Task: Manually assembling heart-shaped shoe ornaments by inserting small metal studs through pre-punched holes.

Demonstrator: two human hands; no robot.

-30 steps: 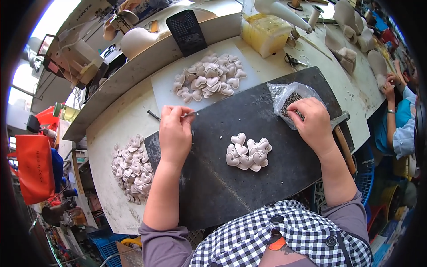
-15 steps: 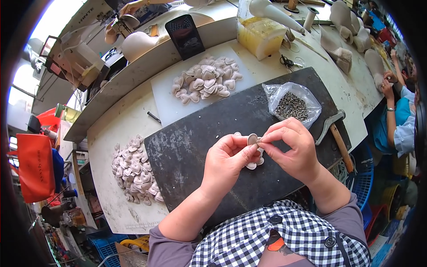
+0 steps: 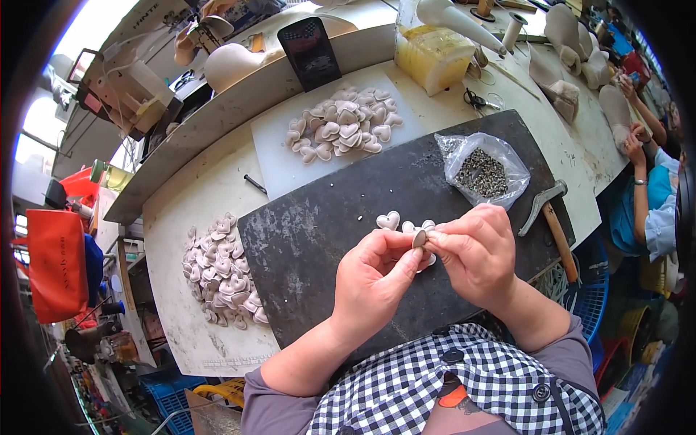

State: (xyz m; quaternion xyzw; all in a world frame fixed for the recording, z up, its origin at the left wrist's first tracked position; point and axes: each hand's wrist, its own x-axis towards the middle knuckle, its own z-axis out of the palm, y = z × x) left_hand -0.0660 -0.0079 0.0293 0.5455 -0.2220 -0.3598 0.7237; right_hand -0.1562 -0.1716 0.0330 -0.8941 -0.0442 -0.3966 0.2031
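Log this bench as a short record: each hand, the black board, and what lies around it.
Left hand: pinches small pale piece
Right hand: fingertips together at that piece; anything between them hidden
Black board: bag of small metallic bits; pale hearts partly behind hands
Board's right edge: hammer
Left of board: heart pile
Beyond board: second heart pile on white sheet

A black phone-like slab [image 3: 309,54] is leaning at the raised ledge [image 3: 210,123] along the back of the bench [image 3: 170,217]. To its right, a clear tub with yellowish contents [image 3: 435,59] is standing, with dark-handled scissors [image 3: 475,98] lying near it. Farther right, a pale spool [image 3: 514,30] is standing upright, and several beige foot-shaped forms [image 3: 562,32] are resting. A co-worker [image 3: 649,190] is wearing blue. A blue basket [image 3: 594,297] is sitting below the bench's right edge; a red bag [image 3: 54,264] is showing at far left.
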